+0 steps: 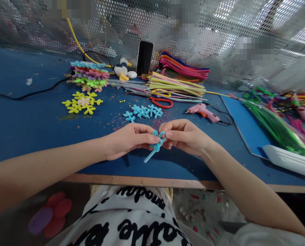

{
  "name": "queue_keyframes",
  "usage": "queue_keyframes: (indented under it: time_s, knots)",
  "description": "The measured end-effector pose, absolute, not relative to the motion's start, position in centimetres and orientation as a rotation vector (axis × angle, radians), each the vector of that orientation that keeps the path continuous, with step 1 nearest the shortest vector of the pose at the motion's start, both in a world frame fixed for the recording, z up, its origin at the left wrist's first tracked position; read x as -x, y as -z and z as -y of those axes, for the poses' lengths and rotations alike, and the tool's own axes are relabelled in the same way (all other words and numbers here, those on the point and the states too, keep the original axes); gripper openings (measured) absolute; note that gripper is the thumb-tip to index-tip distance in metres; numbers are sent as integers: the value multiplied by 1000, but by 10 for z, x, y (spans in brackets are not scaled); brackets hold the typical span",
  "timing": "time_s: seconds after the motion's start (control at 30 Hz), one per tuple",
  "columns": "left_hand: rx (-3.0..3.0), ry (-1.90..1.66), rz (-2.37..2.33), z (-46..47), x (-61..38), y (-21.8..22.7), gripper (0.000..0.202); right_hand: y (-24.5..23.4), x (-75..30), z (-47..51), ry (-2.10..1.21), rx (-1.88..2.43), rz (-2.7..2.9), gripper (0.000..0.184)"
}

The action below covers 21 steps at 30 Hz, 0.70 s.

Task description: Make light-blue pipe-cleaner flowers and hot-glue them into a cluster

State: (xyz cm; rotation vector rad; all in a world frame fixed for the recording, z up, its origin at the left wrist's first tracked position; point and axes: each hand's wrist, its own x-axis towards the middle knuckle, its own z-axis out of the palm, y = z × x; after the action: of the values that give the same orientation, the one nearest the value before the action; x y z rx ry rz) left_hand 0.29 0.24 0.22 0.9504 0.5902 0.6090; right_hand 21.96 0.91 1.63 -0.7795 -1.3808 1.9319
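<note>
Between my two hands is a light blue pipe cleaner (156,146) bent into small loops, with a straight tail pointing down and left. My left hand (132,138) pinches its left side between thumb and fingers. On the other side, the thumb and fingertips of my right hand (184,135) grip a loop. Just beyond my hands lie several light blue pipe-cleaner flower shapes (143,111) in a small cluster. Further left sits a yellow pipe-cleaner snowflake (83,102) with a pale pink centre.
Behind stand a stack of coloured flower shapes (89,75), a phone (144,58), bundled pipe cleaners (178,83) and red-handled scissors (162,102). A pink glue gun (203,112) lies to the right, near a blue board (241,126) and a bag of green pipe cleaners (278,128). The table edge (142,180) runs before me.
</note>
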Motion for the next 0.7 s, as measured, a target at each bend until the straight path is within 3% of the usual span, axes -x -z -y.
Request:
queue_keyframes:
  time_s: [0.43, 0.7]
  knots:
    - [-951, -561, -659, -7, 0, -4, 14, -16, -219, -11, -815, 596, 2024, 1]
    - [-1040, -519, -674, -7, 0, -6, 16, -16, -221, -10, -798, 499, 2114, 14]
